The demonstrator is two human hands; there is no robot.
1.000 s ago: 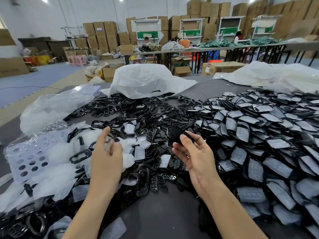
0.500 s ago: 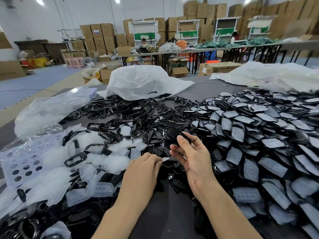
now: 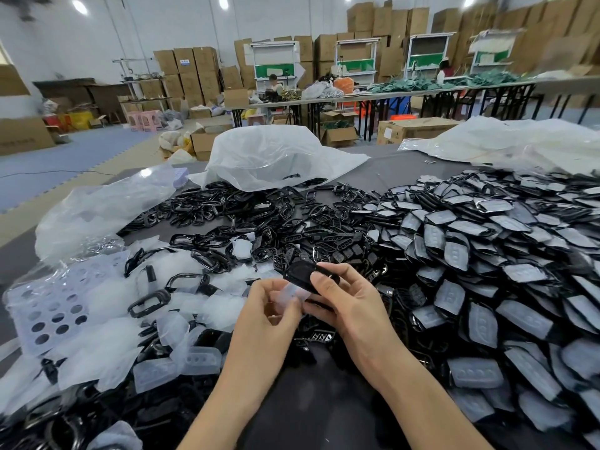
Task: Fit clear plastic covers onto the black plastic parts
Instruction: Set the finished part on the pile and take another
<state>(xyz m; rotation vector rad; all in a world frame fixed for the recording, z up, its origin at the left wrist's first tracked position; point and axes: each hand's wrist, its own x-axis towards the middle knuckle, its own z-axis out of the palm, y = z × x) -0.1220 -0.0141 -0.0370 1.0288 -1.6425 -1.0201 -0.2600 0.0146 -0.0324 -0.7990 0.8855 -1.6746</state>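
Clear cover pinched in left hand, black part gripped in right hand, not mated yet. Big finished pile at 3 o'clock, plenty of bare frames at 12.

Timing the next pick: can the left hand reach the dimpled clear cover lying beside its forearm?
Probably yes: the dimpled clear cover lies uncovered atop the pile, though the left hand now pinches another cover.

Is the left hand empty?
No, the left hand pinches a clear plastic cover right beside the black part that the right hand holds.
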